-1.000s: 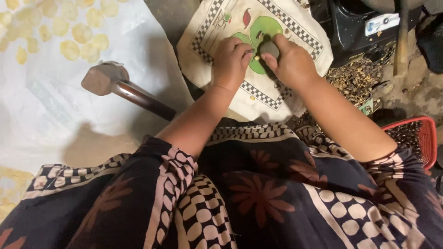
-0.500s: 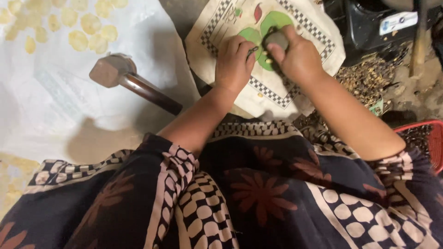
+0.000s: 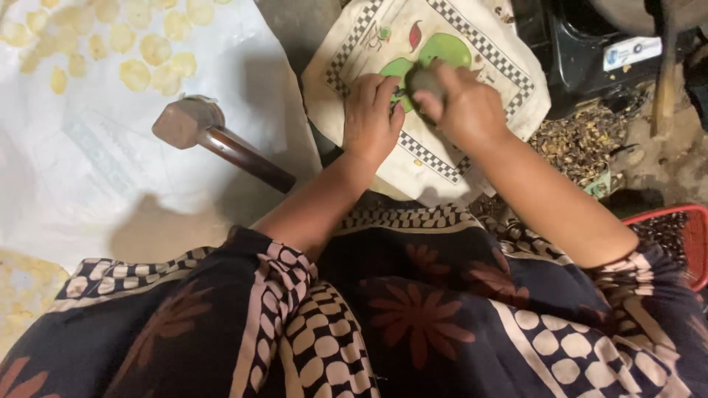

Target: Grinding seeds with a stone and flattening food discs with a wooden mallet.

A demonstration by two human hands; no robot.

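Right hand clamped on small dark roundish lump, pressed onto printed cloth on floor. Left hand flat beside, fingers together, touching lump. Mid-work. Wooden mallet idle; yellow discs already laid out on white sheet.

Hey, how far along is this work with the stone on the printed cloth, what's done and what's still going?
Done: many flat yellow discs lie spread on the white sheet. In hand: the right hand presses a dark stone onto the checkered cloth, and the left hand steadies beside it. The wooden mallet lies untouched. What is left cannot be judged; whatever is under the stone is hidden.
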